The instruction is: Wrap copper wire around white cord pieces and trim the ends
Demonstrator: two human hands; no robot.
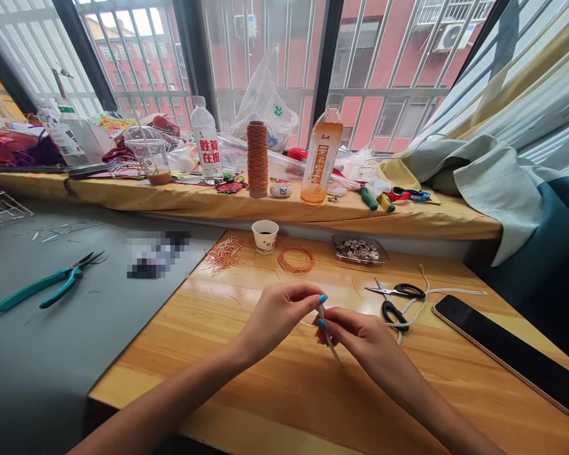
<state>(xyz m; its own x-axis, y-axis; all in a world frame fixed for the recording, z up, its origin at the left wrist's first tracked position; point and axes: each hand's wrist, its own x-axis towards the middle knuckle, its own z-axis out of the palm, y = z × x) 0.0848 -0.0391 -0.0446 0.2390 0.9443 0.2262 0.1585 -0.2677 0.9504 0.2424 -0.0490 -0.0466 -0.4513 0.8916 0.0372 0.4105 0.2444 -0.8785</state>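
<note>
Over the wooden table (265, 392) my left hand (277, 316) and my right hand (360, 338) meet. Both pinch a thin white cord (330, 344) between thumb and fingers; its short end sticks out toward me below my hands. The cord runs right from my right hand, past the black-handled scissors (396, 300), and loops on the table toward the phone (512, 351). A coil of copper wire (296, 259) and a bundle of cut copper wire pieces (222, 254) lie beyond my hands.
A paper cup (265, 236) and a clear tray of small shells (359, 250) sit at the table's far edge. Teal pliers (47, 285) lie on the grey surface at left. The window ledge holds a thread spool (257, 158), two bottles and clutter.
</note>
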